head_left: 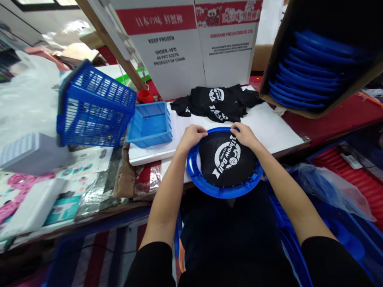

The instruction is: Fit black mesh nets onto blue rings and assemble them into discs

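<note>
A blue plastic ring (196, 172) with black mesh fabric (209, 159) across it rests at the table's front edge, tilted toward me. White "Throw Ball" lettering is printed on the mesh. At the ring's far left rim, my left hand (194, 136) is closed, fingers pinching the mesh edge against the rim. My right hand (243, 133) pinches the far right part of the same edge. Blue rim shows along the left and near side, where the mesh lies inside it. Just beyond lies a pile of black printed mesh pieces (206, 101).
A light blue tray (163, 133) and a blue basket (98, 107) stand to the left. White printed cartons (176, 75) rise at the back. A cardboard box (308, 114) on the right holds stacked blue rings (302, 85). A red crate (344, 171) sits lower right.
</note>
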Demonstrator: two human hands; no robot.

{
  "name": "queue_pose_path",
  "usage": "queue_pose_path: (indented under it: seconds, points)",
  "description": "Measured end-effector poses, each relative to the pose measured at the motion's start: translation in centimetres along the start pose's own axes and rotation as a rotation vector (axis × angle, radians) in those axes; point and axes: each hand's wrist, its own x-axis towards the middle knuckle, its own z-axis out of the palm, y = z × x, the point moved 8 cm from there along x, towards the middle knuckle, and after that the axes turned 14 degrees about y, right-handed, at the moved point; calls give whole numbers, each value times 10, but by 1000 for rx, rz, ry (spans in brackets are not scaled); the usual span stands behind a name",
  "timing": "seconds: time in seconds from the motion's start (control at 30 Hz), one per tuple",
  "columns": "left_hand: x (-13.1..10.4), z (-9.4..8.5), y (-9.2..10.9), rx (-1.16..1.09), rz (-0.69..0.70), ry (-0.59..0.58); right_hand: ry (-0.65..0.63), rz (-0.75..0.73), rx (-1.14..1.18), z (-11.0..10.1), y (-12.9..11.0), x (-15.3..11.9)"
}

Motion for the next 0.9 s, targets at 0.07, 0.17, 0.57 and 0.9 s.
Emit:
queue_pose_path:
  seconds: [0.07, 0.17, 0.57, 0.9]
  points:
    - [-1, -1, 3, 70, 25, 26, 5, 23, 12, -2, 1, 1]
    - [-2, -1, 5, 103, 46, 35, -9, 31, 41, -2, 1, 3]
    - [-8, 35, 37, 238, 471, -82, -110, 186, 174, 8, 10, 21]
    - [-15, 41, 40, 330, 585, -150, -258, 386, 521, 13, 12, 10]
